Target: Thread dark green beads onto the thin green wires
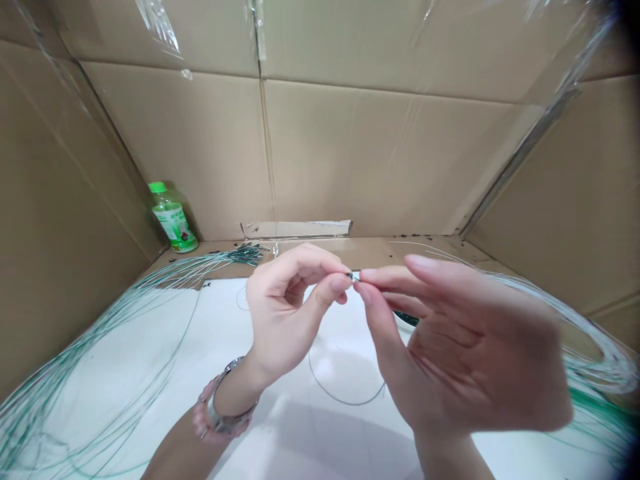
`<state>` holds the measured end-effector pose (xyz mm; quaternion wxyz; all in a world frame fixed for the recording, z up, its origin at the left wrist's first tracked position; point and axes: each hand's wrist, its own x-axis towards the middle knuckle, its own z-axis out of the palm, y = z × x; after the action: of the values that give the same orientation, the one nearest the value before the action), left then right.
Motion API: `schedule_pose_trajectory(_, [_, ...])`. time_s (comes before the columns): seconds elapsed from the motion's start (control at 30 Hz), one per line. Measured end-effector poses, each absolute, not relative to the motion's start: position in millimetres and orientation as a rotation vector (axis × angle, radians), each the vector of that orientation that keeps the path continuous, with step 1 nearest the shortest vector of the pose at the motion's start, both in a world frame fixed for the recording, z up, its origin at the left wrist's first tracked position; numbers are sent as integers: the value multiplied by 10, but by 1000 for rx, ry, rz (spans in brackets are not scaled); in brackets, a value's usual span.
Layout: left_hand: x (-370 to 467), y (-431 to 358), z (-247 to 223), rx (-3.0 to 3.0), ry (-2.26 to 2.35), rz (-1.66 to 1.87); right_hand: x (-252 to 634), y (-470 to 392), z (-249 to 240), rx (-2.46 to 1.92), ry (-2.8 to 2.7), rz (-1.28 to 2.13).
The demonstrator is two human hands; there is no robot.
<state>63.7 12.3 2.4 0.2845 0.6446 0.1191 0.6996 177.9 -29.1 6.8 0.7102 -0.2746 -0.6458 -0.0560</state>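
Observation:
My left hand [290, 313] is closed in a pinch, thumb and forefinger on a small dark piece [349, 275] too tiny to make out fully. Facing it, my right hand [450, 333] pinches what looks like the end of a thin wire between thumb and forefinger, its other fingers loosely extended. The fingertips of both hands nearly meet. Below them a thin dark wire [345, 403] hangs or lies in a loop over the white surface [320, 440]; which hand its ends run to is hidden. Part of a dark green bundle [407, 319] shows behind my right hand.
A bundle of green and white wires [165, 273] with dark ends [245, 253] spreads along the left. Coiled white wires [600, 360] and green wires [600, 413] lie at right. A green-capped bottle [173, 220] stands in the back left corner. Cardboard walls [350, 153] enclose three sides.

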Motion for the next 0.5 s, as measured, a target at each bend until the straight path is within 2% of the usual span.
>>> schedule_pose_trajectory(0.5, [538,137,45,1947,327,1940,1754,-327,101,-724,-1391,-278])
